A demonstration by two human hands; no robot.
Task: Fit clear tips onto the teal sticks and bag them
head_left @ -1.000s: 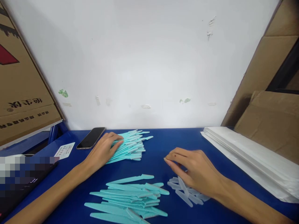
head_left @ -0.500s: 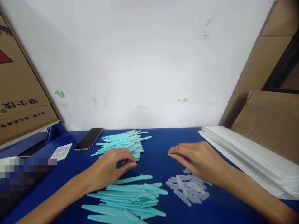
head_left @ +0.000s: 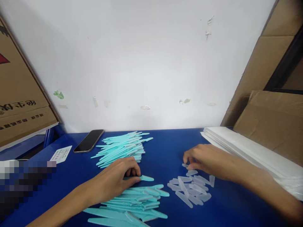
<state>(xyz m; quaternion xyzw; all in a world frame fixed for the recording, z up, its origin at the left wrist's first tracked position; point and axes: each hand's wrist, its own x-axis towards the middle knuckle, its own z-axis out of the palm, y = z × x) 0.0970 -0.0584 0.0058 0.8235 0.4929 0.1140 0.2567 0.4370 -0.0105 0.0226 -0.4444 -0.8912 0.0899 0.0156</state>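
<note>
My left hand (head_left: 120,178) pinches a turquoise eyebrow razor (head_left: 146,178) between thumb and fingers; its tip end sticks out to the right and its handle is hidden under the hand. Just below lies a loose pile of similar turquoise razors (head_left: 139,201). Behind my left hand is a second heap of turquoise razors (head_left: 123,148). My right hand (head_left: 201,159) has thumb and fingertips closed on a small clear plastic blade cap (head_left: 185,165). More translucent caps (head_left: 191,190) lie in a scattered pile in front of it.
A phone (head_left: 89,141) and a printed white card (head_left: 61,154) lie at the back left of the blue table (head_left: 163,151). White plastic sheets or bags (head_left: 251,157) are stacked at the right. Cardboard (head_left: 272,123) stands beyond them, and a carton (head_left: 21,94) rises on the left.
My left hand has come down and closed on the nearest razor. My right hand has moved right and lower, its fingers now on a clear cap.
</note>
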